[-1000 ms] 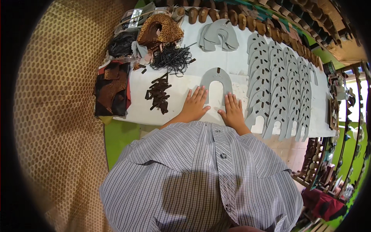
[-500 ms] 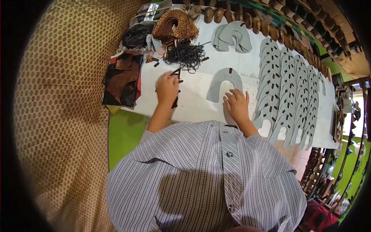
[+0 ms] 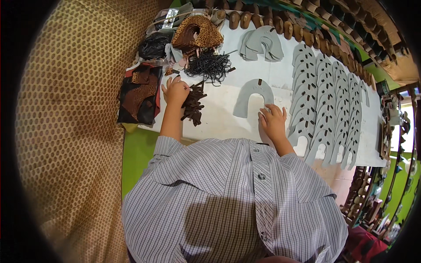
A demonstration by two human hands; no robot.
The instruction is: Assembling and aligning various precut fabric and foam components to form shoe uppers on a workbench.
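My left hand (image 3: pixel 175 92) is at the left of the white table, its fingers curled together. Whatever may be between its fingertips is too small to make out. Beside it, on the right, lies a heap of short dark brown strips (image 3: pixel 194 105). A grey U-shaped piece (image 3: pixel 246 94), curved end away from me, lies flat with one dark tab (image 3: pixel 260 82) at its top. My right hand (image 3: pixel 273 122) rests by its right leg, fingers apart and holding nothing.
Overlapping rows of grey U-shaped pieces with dark tabs (image 3: pixel 302 98) cover the table's right side. Farther back lie stacked grey pieces (image 3: pixel 262 44), a black tangle of beaded strands (image 3: pixel 205 65), leopard-print pieces (image 3: pixel 209 30) and brown shoe lasts (image 3: pixel 245 19). Dark scraps (image 3: pixel 139 98) lie at left.
My left hand has moved left off the dark brown strips, uncovering the heap. The right hand has shifted slightly right and nearer to me along the grey piece.
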